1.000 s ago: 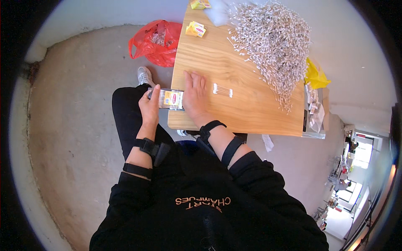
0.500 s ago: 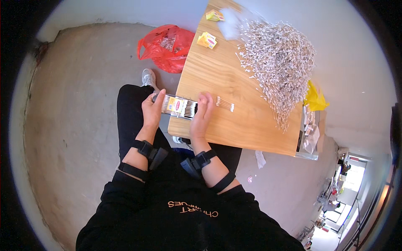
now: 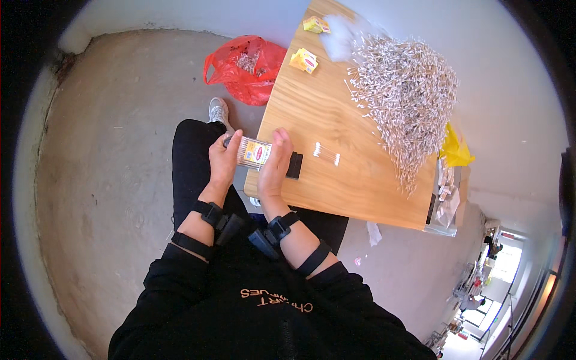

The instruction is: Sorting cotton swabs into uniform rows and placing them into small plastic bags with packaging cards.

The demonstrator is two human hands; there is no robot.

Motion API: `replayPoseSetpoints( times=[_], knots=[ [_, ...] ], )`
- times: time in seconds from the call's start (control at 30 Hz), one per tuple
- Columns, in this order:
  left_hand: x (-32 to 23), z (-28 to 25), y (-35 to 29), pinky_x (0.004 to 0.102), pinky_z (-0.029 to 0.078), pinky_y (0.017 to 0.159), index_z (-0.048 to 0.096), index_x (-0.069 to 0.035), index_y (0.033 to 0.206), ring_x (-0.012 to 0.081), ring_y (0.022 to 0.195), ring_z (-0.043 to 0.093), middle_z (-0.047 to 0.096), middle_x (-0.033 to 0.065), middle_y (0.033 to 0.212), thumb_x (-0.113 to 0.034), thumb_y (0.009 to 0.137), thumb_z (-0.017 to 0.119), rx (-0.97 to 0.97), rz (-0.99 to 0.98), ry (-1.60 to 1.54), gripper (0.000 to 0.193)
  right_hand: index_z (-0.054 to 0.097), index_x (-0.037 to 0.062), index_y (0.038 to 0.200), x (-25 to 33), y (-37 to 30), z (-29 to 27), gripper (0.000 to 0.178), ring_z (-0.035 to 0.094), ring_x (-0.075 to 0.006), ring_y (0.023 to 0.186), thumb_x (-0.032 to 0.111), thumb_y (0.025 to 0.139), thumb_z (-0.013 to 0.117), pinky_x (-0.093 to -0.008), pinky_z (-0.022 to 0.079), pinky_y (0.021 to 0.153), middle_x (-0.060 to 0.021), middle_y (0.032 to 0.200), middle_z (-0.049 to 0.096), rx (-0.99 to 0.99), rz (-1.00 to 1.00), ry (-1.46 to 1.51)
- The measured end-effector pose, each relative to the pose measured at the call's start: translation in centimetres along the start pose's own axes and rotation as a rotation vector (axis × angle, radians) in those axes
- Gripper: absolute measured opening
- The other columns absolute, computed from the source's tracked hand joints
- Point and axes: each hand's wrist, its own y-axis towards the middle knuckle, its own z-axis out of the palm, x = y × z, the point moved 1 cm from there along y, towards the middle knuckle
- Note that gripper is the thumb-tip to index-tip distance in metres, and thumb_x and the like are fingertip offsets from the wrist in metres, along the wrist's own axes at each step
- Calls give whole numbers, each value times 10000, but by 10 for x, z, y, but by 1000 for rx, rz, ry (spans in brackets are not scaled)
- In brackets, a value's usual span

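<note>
My left hand (image 3: 222,163) is closed around the left end of a clear plastic box of cotton swabs (image 3: 255,152), which has a yellow and white label. A dark piece shows at that end by my left fingertips. My right hand (image 3: 275,163) is closed against the box's other end, fingers together and covering it. Just right of that hand, a flat black rectangular piece (image 3: 294,165) lies on the wooden table (image 3: 342,195). A few loose cotton swabs (image 3: 326,153) lie in a small row farther right.
A large heap of cotton swabs (image 3: 408,96) covers the table's right side. Yellow label cards (image 3: 304,60) and a clear plastic bag (image 3: 338,39) lie at the far end. A red bag (image 3: 249,69) sits on the floor; a yellow bag (image 3: 456,147) is beyond the heap.
My right hand has shifted left along the box and covers more of it. The black piece, earlier mostly hidden at the box's right end, now lies uncovered on the table.
</note>
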Motion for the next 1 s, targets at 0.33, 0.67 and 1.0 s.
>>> replayPoseSetpoints(
  times=[0.33, 0.67, 1.0],
  knots=[
    [-11, -10, 1, 259, 446, 628, 647, 22, 824, 73, 670, 524, 616, 19, 725, -306, 929, 613, -29, 3, 210, 345, 456, 1, 1279, -1, 4, -24, 358, 493, -225, 1166, 226, 1001, 431, -324, 371, 1017, -140, 1233, 506, 15, 0, 33],
    [-58, 63, -45, 490, 281, 1084, 373, 15, 1362, 396, 1314, 323, 331, 255, 1416, -154, 748, 708, 205, 898, 1092, 720, 436, 19, 1272, -32, 38, -196, 329, 545, -136, 954, 89, 954, 479, -261, 538, 653, -89, 1110, 497, -448, 144, 93],
    [31, 183, -69, 474, 174, 1148, 322, -25, 1440, 303, 1432, 185, 201, 170, 1543, -491, 836, 577, 631, 886, 1498, 805, 410, 2, 1318, -52, 106, -250, 525, 541, -256, 993, 88, 846, 623, -362, 506, 847, -187, 1159, 480, -461, 117, -246]
  ],
)
